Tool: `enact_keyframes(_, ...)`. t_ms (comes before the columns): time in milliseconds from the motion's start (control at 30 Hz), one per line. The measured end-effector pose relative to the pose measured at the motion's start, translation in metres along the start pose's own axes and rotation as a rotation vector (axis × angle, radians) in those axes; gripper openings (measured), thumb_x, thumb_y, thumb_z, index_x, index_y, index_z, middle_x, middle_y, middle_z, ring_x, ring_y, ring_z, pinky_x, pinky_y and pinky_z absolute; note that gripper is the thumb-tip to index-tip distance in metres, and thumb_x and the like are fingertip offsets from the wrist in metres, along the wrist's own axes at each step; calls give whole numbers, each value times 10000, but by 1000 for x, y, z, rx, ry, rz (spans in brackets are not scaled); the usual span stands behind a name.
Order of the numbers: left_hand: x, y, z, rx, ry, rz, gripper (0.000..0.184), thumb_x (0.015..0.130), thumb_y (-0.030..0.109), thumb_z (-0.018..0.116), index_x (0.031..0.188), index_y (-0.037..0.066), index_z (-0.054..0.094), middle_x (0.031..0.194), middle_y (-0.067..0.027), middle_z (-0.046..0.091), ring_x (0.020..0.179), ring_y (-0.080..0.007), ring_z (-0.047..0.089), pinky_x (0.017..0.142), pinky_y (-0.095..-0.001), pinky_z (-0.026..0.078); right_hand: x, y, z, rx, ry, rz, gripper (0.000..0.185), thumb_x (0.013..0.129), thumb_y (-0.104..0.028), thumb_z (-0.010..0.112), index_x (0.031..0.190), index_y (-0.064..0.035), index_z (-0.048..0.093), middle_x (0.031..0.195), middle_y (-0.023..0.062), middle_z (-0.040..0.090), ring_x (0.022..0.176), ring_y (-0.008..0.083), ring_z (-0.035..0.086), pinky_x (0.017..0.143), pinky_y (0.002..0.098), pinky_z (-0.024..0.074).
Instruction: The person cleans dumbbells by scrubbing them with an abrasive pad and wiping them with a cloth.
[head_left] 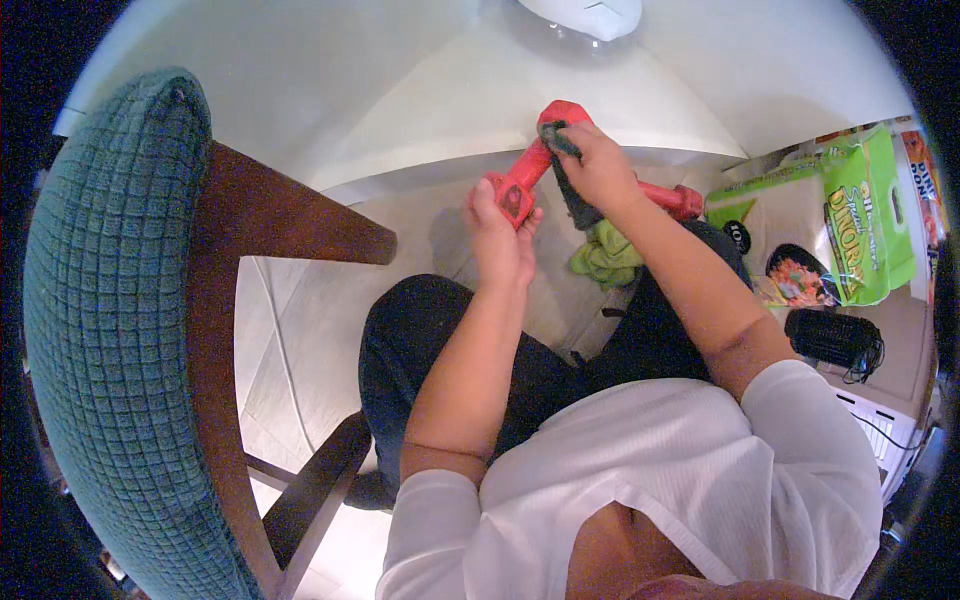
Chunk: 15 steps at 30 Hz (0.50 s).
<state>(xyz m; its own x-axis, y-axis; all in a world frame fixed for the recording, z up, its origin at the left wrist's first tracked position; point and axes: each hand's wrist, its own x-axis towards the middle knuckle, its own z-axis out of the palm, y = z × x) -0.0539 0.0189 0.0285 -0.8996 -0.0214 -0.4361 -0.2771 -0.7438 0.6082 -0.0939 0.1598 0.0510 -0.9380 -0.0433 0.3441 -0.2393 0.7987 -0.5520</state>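
Observation:
A red dumbbell is held up at a slant in front of me. My left hand is closed around its lower end. At the upper end, my right hand pinches a dark grey cloth and presses it on the dumbbell's head; part of the cloth hangs below my fingers. A second red dumbbell shows behind my right forearm, partly hidden by it. Beneath the dark cloth, a crumpled light green cloth lies beside my right leg.
On the left stands a wooden chair with a teal quilted cover. Green food packaging and a black mesh-like object sit at the right. A white cord runs over the floor. A curved white wall rises ahead.

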Motion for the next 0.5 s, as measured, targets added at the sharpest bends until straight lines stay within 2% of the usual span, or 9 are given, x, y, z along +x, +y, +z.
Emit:
enact_keyframes(100, 7, -7, -3, 4, 18, 15, 328, 835, 385, 460, 1026, 130, 387, 926, -62, 503, 773, -181, 525, 584, -325, 455, -15, -6, 9, 84, -31, -216, 212, 715, -53, 560, 924, -17, 562, 870, 164, 548, 824, 337, 537, 716, 377, 438)
enact_keyframes(133, 7, -7, -2, 3, 13, 12, 327, 835, 386, 459, 1026, 130, 387, 927, -61, 499, 773, -179, 521, 582, -324, 454, -16, -6, 8, 102, -84, -172, 196, 737, -85, 561, 920, -14, 561, 880, 170, 553, 817, 339, 541, 714, 372, 439)
enact_keyframes(267, 0, -4, 1, 19, 11, 23, 328, 834, 388, 460, 1027, 132, 389, 931, -56, 485, 776, -175, 509, 581, -321, 446, 2, -5, -4, 49, -54, 59, 188, 762, -139, 569, 904, -16, 561, 878, 176, 559, 825, 351, 535, 727, 364, 436)
enact_keyframes(367, 8, -9, -4, -20, -28, 20, 321, 837, 382, 455, 1025, 129, 391, 932, -58, 484, 772, -179, 507, 581, -323, 444, -13, -5, 11, 7, -1, -77, 191, 762, -135, 569, 913, -18, 561, 880, 180, 559, 828, 350, 535, 721, 369, 436)
enact_keyframes(400, 9, -10, -5, -35, -41, 8, 317, 839, 379, 451, 1024, 128, 393, 931, -59, 484, 771, -181, 507, 581, -324, 443, -14, -10, 7, 55, -78, -49, 200, 759, -136, 572, 921, -21, 561, 879, 184, 559, 835, 351, 534, 719, 378, 433)
enact_keyframes(500, 8, -9, -6, -69, -45, -3, 299, 848, 367, 435, 1014, 122, 397, 925, -63, 486, 770, -185, 509, 579, -327, 445, -2, 0, 5, 18, -26, 19, 206, 759, -141, 567, 925, -20, 558, 880, 187, 558, 842, 356, 531, 723, 384, 430)
